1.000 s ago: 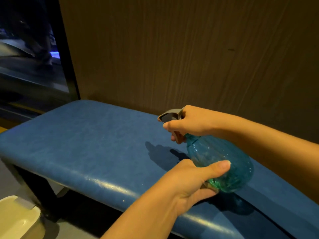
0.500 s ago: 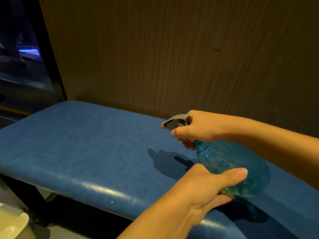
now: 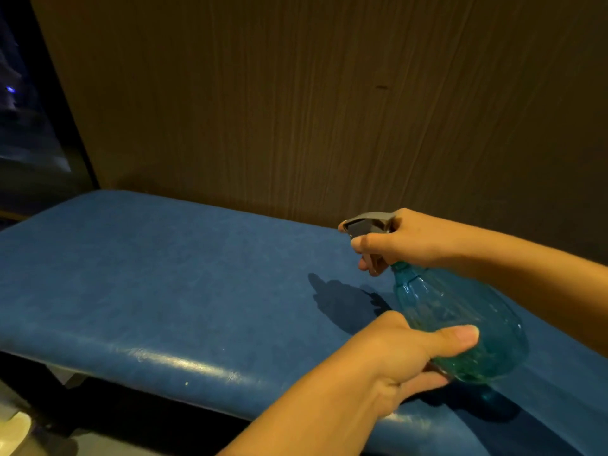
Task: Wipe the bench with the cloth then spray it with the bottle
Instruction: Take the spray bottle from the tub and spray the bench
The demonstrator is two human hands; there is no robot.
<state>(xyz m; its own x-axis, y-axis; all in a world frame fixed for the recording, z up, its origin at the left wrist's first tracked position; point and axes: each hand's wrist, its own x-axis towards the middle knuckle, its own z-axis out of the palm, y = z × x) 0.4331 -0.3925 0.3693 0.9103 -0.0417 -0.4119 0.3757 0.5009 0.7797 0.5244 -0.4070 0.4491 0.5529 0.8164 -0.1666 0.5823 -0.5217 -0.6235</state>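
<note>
Dim brown wood-grain wall [image 3: 329,93], dark black-framed window [image 3: 29,143] at left, grey floor [image 3: 92,444] below

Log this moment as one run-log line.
step: spray | right hand: grips spray head | left hand: holds bottle | nozzle: over bench | cloth: not visible

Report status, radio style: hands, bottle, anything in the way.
Right hand grips spray bottle at grey trigger head, nozzle toward blue bench. Left hand cups bottle's body. Cloth not in view; no obstruction seen.
</note>
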